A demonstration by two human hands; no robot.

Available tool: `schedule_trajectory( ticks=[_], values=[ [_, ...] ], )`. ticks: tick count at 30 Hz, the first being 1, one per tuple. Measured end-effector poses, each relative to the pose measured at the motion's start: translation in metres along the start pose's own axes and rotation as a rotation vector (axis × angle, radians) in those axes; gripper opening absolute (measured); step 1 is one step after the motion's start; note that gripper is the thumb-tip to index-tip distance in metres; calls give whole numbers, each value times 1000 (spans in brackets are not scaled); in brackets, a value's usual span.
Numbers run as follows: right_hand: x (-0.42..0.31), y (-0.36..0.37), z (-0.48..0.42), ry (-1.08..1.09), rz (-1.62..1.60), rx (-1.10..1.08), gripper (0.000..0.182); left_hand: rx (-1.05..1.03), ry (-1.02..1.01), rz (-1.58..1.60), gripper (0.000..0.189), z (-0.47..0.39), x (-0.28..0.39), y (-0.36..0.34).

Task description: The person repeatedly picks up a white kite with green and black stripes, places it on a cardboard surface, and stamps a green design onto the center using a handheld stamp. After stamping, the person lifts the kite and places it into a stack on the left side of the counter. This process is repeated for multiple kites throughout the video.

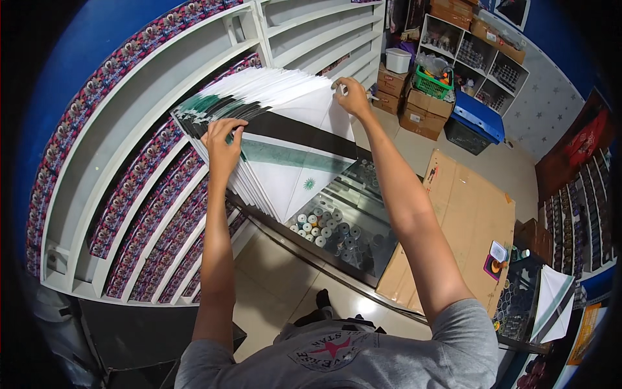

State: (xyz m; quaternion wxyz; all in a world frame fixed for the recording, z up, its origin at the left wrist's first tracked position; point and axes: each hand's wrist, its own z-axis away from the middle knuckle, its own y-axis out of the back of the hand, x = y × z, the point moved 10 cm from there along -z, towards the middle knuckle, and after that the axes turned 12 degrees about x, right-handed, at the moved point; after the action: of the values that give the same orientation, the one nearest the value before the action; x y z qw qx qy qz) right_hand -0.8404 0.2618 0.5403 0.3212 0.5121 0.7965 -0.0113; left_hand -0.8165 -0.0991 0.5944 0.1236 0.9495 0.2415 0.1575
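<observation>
A thick fanned stack of white paper kites (243, 90), with black and green bands, lies over the glass display counter (335, 194). The top kite (301, 141) shows a small green emblem near its lower corner and faint crease or spar lines. My right hand (352, 97) pinches its far right corner between thumb and fingers. At the left, my left hand (223, 143) is bent over the kite's edge, thumb and fingertips together on it. Beneath the glass, several thread spools (316, 226) show beside the kite's lower tip.
White shelves (116, 194) with rows of patterned boxes rise at left. Flat cardboard (457, 209) covers the counter's right part. Another kite (554, 301) lies at far right. Cartons (425, 114), a green basket (434, 82) and a blue-lidded bin (474, 121) stand at the back.
</observation>
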Motion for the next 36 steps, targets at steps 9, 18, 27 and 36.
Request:
schedule_trajectory(
  ticks=[9,18,27,36],
  values=[
    [0,-2,6,-21,-26,26,21,-49,-55,-151,14,3,8,0],
    [-14,55,20,27,82,135,29,-3,-86,-205,16,3,41,8],
    [-25,161,95,-115,102,177,41,4,-81,27,19,25,131,-13],
    [-55,287,202,-228,300,154,40,-158,44,382,26,97,235,-77]
  ],
)
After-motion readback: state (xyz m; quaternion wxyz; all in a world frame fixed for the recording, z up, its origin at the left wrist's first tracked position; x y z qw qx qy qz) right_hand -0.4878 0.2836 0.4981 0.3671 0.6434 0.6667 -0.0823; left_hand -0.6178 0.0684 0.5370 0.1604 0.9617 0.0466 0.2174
